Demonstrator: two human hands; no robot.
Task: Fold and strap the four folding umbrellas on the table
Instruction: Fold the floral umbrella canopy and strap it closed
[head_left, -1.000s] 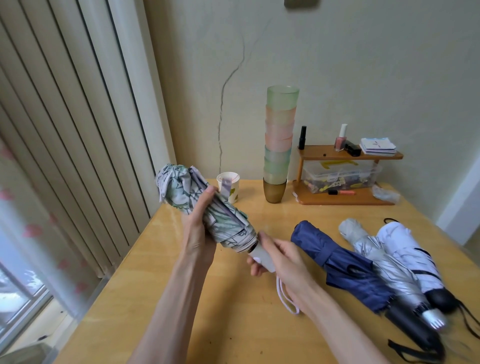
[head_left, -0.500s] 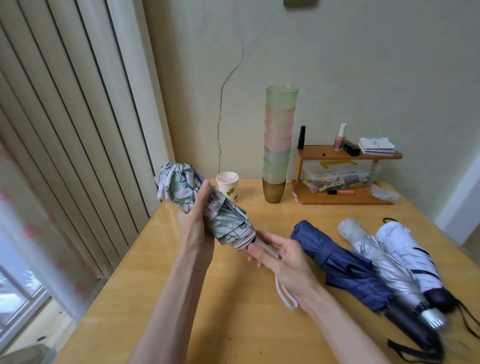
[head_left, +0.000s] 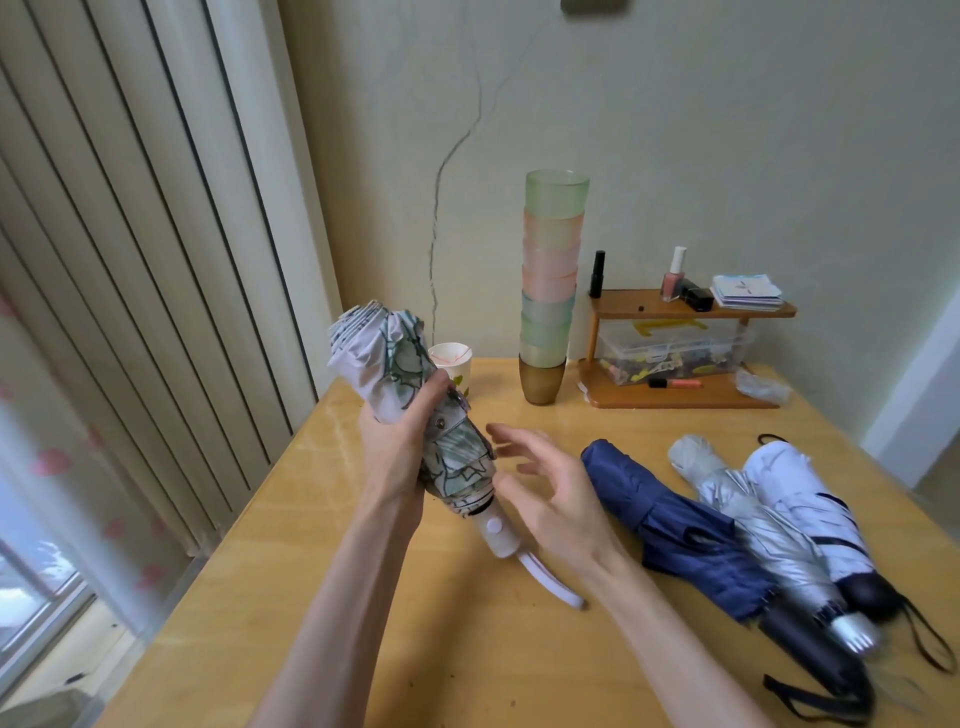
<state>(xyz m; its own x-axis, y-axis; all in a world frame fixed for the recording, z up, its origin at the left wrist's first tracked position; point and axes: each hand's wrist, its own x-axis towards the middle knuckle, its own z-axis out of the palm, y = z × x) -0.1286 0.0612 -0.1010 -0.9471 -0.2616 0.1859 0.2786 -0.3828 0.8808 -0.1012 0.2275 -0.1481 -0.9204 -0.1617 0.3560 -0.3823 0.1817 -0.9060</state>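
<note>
The left hand (head_left: 400, 447) grips the folded floral umbrella (head_left: 457, 457) around its middle and holds it tilted above the table (head_left: 467, 649), its white handle (head_left: 496, 530) pointing down below the hand with the wrist loop (head_left: 550, 582) trailing from it. The right hand (head_left: 550, 483) hovers close beside that handle, fingers spread and holding nothing. To the right of the right hand, the navy umbrella (head_left: 670, 525), silver umbrella (head_left: 753, 525) and white umbrella (head_left: 800, 499) lie side by side, and a paper cup (head_left: 453, 358) stands just beyond the left hand.
</note>
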